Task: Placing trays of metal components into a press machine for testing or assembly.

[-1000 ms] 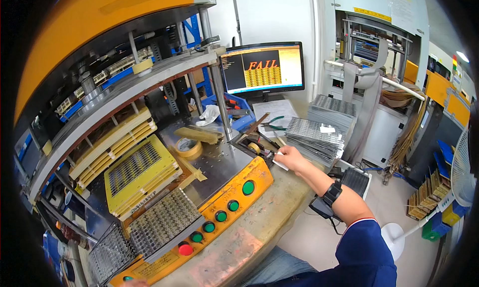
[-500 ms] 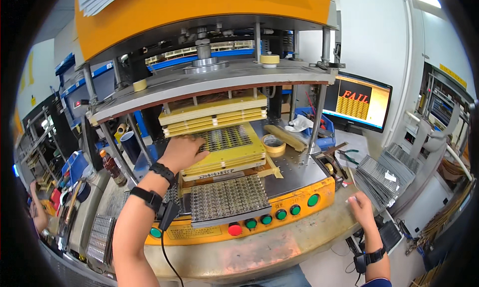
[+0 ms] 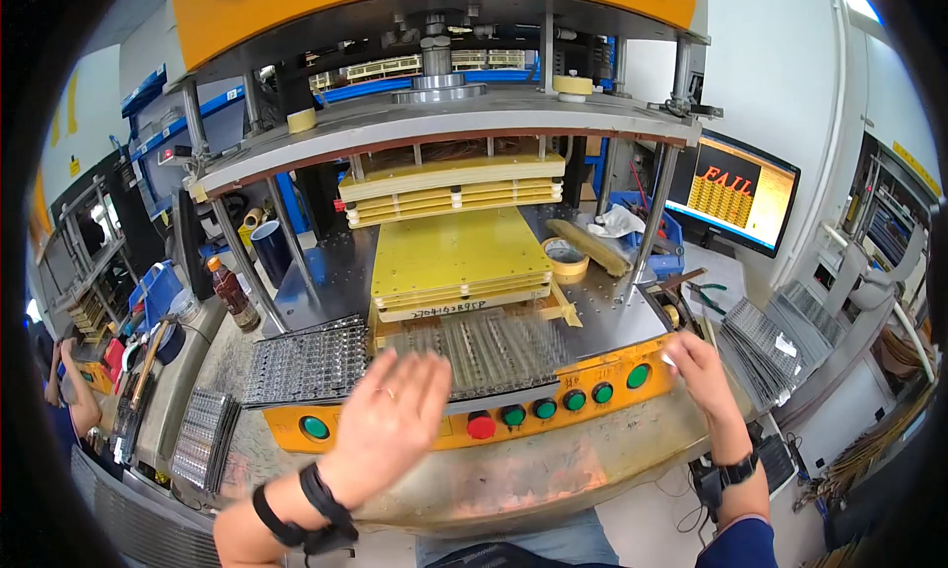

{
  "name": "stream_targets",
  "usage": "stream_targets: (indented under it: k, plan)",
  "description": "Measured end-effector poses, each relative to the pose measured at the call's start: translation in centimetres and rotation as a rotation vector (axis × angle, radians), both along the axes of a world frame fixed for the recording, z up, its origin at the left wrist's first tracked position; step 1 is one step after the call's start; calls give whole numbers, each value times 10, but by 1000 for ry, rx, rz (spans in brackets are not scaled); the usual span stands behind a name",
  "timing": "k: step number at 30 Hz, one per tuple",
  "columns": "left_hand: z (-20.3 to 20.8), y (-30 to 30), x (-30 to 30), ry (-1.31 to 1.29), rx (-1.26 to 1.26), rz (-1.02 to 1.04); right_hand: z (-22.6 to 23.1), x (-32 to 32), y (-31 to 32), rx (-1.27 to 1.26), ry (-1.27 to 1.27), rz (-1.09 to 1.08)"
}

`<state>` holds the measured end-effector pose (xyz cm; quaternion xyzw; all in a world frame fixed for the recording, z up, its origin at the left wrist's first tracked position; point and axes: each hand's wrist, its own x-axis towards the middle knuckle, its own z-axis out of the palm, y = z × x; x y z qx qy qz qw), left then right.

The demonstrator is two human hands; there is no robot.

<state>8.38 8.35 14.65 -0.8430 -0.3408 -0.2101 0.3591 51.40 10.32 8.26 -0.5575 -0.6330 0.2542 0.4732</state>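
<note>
My left hand (image 3: 387, 410), fingers stretched out, hovers at the near left corner of the circuit-board panels (image 3: 494, 356) on the press's front edge. The hand and these grey-patterned panels are slightly blurred. To their left lie more panels (image 3: 308, 363). Behind stands the yellow lower test plate (image 3: 459, 257), its top bare, with the upper plate block (image 3: 454, 193) hanging apart above it. My right hand (image 3: 701, 370) is curled beside the green buttons at the right, with a small white bit at its fingertips that I cannot make out.
A red button (image 3: 481, 426) and several green buttons (image 3: 545, 409) line the orange front. Tape (image 3: 566, 260) and a brush (image 3: 591, 248) lie right of the plates. A monitor (image 3: 736, 193) and stacked panels (image 3: 760, 343) stand farther right. A bottle (image 3: 232, 293) stands left.
My left hand has come back from the lower plate toward me. The panel that lay on that plate is gone from it. My right hand has risen toward the buttons; the view has shifted.
</note>
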Motion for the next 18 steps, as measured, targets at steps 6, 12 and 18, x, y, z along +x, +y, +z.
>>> stream_targets:
  k: [6,12,18]
  plan:
    - [-40,-31,6,-9,-127,83,58,-118,50,187,-347,620]
    - [-43,-30,6,-22,-121,80,71,-181,76,-13,-577,775]
    - [-46,-28,5,-42,-109,69,91,-201,69,-84,-1032,583]
